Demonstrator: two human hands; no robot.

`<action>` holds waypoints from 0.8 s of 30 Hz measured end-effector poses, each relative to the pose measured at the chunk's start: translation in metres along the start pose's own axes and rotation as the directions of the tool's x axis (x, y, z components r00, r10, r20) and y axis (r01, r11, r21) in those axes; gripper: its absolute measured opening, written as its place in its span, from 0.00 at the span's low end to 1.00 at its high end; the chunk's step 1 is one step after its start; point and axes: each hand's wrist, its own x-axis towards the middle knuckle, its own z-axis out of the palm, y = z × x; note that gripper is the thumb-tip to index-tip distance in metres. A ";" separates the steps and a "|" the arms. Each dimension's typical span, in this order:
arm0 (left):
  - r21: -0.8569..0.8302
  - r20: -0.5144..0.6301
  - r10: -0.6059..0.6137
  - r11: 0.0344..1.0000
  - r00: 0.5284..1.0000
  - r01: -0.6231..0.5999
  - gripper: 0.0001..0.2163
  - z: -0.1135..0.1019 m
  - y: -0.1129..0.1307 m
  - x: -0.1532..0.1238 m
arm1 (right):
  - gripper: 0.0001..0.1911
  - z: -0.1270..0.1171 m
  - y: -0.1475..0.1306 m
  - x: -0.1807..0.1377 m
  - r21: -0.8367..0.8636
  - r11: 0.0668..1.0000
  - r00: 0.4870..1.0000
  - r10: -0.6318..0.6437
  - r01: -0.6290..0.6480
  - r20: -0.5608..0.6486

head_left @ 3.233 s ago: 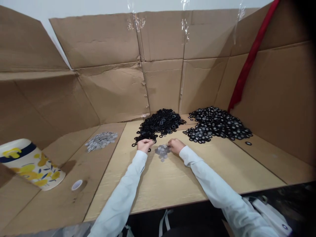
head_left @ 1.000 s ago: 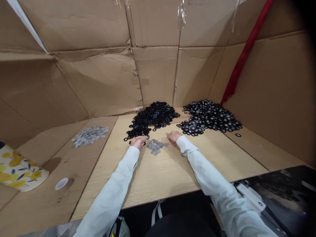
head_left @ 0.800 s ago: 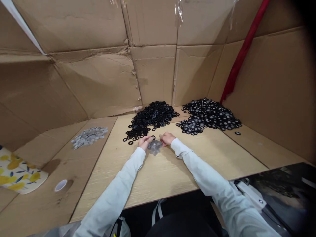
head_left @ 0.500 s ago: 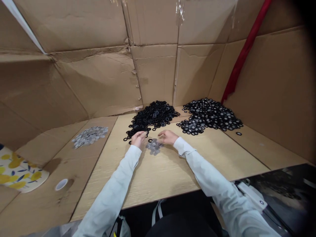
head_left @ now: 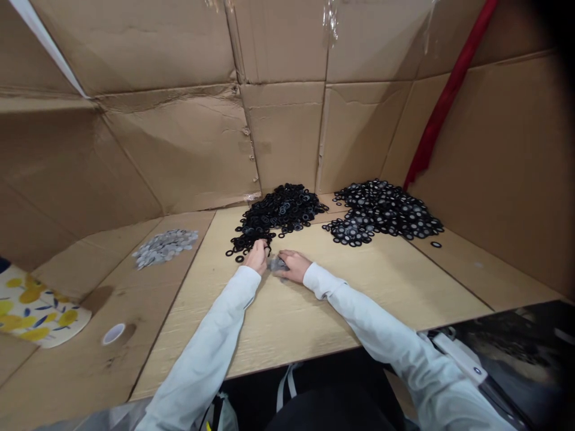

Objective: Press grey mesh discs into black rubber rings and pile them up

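Note:
My left hand (head_left: 257, 257) is closed in a pinch at the front edge of a heap of black rings (head_left: 285, 206). At its fingertips is one black ring (head_left: 268, 250), tilted up from the board. Just to the right, my right hand (head_left: 295, 265) has its fingers bent down onto a small cluster of translucent grey discs (head_left: 275, 263). The hand covers much of that cluster, and whether a disc is between the fingers is hidden.
Black rings with pale centres (head_left: 381, 209) form a heap at the back right. More grey discs (head_left: 165, 247) lie to the left. A tape roll (head_left: 114, 334) and a lemon-patterned cylinder (head_left: 40, 308) stand further left. Cardboard walls (head_left: 283, 131) enclose the back and sides.
My right hand has come down and left onto the grey discs, covering more of them. My left hand has shifted slightly right and down, and a black ring now shows at its fingertips.

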 end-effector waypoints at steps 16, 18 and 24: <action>-0.081 0.031 -0.155 0.984 0.987 0.157 0.03 -0.009 0.019 -0.007 | 0.31 -0.041 0.029 -0.003 0.103 0.986 0.985 0.118 -0.132 0.130; -0.026 0.072 -0.129 0.991 0.989 0.131 0.03 -0.003 0.022 -0.011 | 0.38 -0.042 0.033 -0.006 0.094 0.985 0.970 0.123 -0.145 0.208; -0.196 0.072 -0.119 0.972 0.990 0.131 0.02 0.014 0.029 -0.017 | 0.29 -0.030 0.021 -0.004 0.100 0.981 0.978 0.154 -0.168 0.139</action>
